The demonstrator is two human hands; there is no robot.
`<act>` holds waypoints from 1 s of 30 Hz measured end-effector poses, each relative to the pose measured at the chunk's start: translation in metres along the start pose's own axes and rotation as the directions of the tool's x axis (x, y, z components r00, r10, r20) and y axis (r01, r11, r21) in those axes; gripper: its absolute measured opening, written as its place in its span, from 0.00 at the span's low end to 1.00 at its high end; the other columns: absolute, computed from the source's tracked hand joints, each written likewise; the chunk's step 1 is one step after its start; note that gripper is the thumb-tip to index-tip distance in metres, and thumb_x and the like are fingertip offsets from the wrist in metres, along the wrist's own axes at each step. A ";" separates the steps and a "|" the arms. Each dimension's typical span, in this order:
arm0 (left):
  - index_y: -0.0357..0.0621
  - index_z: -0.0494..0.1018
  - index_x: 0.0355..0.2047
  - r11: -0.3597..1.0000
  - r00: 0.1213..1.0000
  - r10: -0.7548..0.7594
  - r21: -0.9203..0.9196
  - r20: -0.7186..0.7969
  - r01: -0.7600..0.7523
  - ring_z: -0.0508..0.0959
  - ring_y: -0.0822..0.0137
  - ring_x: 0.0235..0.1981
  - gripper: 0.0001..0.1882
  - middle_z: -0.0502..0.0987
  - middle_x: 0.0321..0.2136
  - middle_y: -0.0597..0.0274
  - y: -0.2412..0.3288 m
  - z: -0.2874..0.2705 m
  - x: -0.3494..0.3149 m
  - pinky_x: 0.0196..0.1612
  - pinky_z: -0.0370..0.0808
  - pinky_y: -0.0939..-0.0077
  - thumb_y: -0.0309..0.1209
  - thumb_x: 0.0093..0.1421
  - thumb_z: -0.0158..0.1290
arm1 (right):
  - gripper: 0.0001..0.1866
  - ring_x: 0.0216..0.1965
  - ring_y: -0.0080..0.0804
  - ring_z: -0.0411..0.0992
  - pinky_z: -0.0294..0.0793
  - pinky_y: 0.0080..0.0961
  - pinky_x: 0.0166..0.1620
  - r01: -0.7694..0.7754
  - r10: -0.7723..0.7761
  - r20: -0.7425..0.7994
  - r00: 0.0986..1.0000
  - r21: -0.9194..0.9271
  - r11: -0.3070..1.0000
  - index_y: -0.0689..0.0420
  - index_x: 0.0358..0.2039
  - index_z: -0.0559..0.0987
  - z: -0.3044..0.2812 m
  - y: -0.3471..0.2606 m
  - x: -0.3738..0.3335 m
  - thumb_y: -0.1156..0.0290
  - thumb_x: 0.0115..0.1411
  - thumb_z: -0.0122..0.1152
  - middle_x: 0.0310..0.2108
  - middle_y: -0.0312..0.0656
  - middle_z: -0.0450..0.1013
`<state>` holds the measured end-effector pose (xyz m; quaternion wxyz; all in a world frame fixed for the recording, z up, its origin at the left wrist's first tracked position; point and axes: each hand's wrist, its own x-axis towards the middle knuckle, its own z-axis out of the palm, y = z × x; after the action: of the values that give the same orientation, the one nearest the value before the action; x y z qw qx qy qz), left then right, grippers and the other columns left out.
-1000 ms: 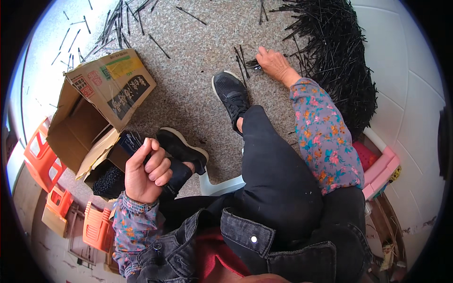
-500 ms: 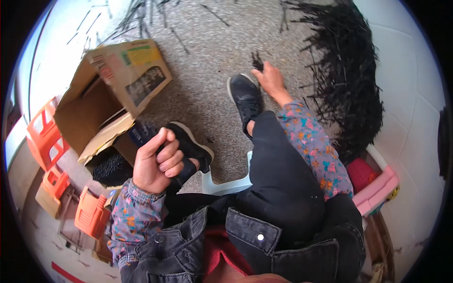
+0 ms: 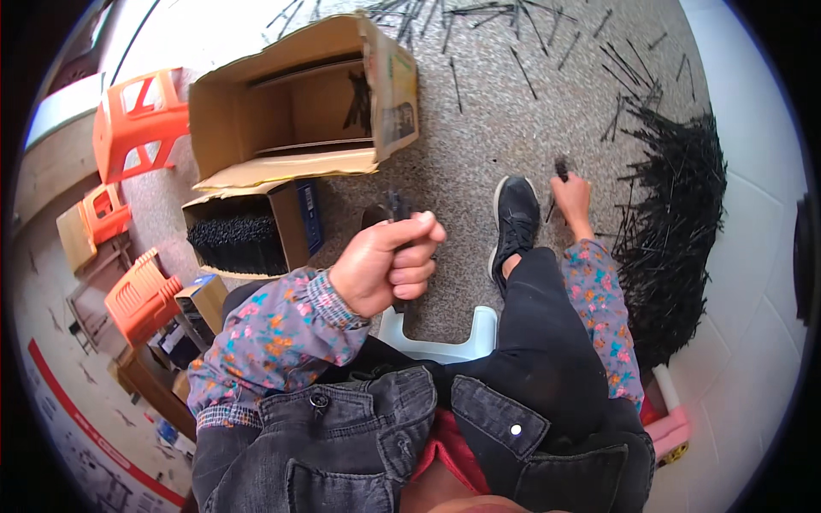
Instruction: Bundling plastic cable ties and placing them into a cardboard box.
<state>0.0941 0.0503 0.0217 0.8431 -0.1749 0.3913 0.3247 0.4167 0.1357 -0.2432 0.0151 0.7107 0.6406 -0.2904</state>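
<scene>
My left hand (image 3: pixel 389 261) is closed in a fist over my lap. A blurred small bundle of thin black strips (image 3: pixel 398 205) pokes out above its thumb, with a dark end showing below the fist. Low over the floor, past my right shoe, my right hand (image 3: pixel 571 201) grips black strips (image 3: pixel 561 168) whose tips stick up past the fingers. A long heap of loose black strips (image 3: pixel 676 248) lies to its right. Left of my left hand stands a smaller cardboard box (image 3: pixel 292 224) packed tightly with black strip ends (image 3: pixel 235 244).
Behind the smaller box, a large open cardboard box (image 3: pixel 231 120) lies on its side with a few black strips (image 3: pixel 359 101) inside. Scattered strips (image 3: pixel 522 73) lie on the speckled floor. Orange stools (image 3: pixel 141 124) stand at left. I sit on a pale blue stool (image 3: pixel 440 349).
The view has swung left, so boxes and heap sit further right in the picture. My left hand has moved in front of my lap, and black strips now show at it. My right hand still grips strips.
</scene>
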 end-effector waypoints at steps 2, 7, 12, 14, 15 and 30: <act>0.44 0.67 0.31 1.000 0.999 -0.014 0.022 0.029 0.013 0.51 0.80 0.11 0.11 0.50 0.12 0.76 -0.003 0.006 -0.003 0.14 0.52 0.83 0.38 0.63 0.43 | 0.15 0.28 0.55 0.73 0.71 0.45 0.32 -0.065 0.058 0.045 0.997 0.175 0.982 0.63 0.25 0.76 -0.018 0.003 0.008 0.63 0.49 0.50 0.24 0.58 0.74; 0.42 0.67 0.33 0.992 0.992 0.090 0.077 0.093 -0.097 0.54 0.78 0.12 0.12 0.55 0.13 0.74 -0.010 0.025 -0.011 0.14 0.54 0.81 0.38 0.63 0.42 | 0.09 0.17 0.30 0.66 0.70 0.31 0.24 -0.357 -0.171 0.384 0.908 0.919 0.166 0.59 0.25 0.74 -0.127 -0.070 -0.010 0.70 0.51 0.46 0.17 0.37 0.67; 0.39 0.68 0.35 0.888 0.924 0.334 0.265 0.188 -0.375 0.68 0.72 0.16 0.14 0.69 0.19 0.65 -0.013 0.036 -0.006 0.19 0.68 0.77 0.38 0.64 0.40 | 0.07 0.15 0.24 0.59 0.66 0.23 0.22 -0.256 -0.406 0.291 0.866 0.957 0.139 0.58 0.29 0.69 -0.239 -0.195 -0.061 0.68 0.59 0.47 0.14 0.33 0.57; 0.37 0.69 0.35 0.893 0.907 0.403 0.162 0.125 -0.420 0.76 0.65 0.25 0.16 0.75 0.26 0.57 -0.013 0.042 -0.004 0.30 0.76 0.70 0.37 0.64 0.38 | 0.09 0.15 0.23 0.60 0.66 0.23 0.22 -0.251 -0.530 0.285 0.799 0.958 0.137 0.57 0.30 0.69 -0.262 -0.229 -0.087 0.65 0.61 0.48 0.14 0.33 0.57; 0.37 0.69 0.35 0.887 0.899 0.417 0.157 0.133 -0.435 0.76 0.65 0.25 0.16 0.75 0.26 0.57 -0.013 0.042 -0.007 0.30 0.76 0.70 0.37 0.64 0.38 | 0.10 0.16 0.23 0.61 0.66 0.23 0.22 -0.252 -0.507 0.301 0.807 0.953 0.166 0.57 0.29 0.70 -0.265 -0.251 -0.105 0.64 0.62 0.48 0.15 0.34 0.59; 0.32 0.66 0.42 0.896 0.830 0.228 0.225 0.509 -0.383 0.76 0.51 0.40 0.21 0.74 0.38 0.45 -0.006 0.036 -0.044 0.45 0.74 0.57 0.38 0.66 0.31 | 0.15 0.08 0.24 0.63 0.65 0.20 0.13 -0.114 -0.260 0.340 0.904 0.776 0.620 0.59 0.20 0.73 -0.217 -0.295 -0.176 0.64 0.59 0.50 0.10 0.35 0.65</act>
<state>0.0961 0.0472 0.0788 0.8654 0.1127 0.2452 0.4222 0.2296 0.1155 0.1167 -0.1691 0.5381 0.4605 -0.6854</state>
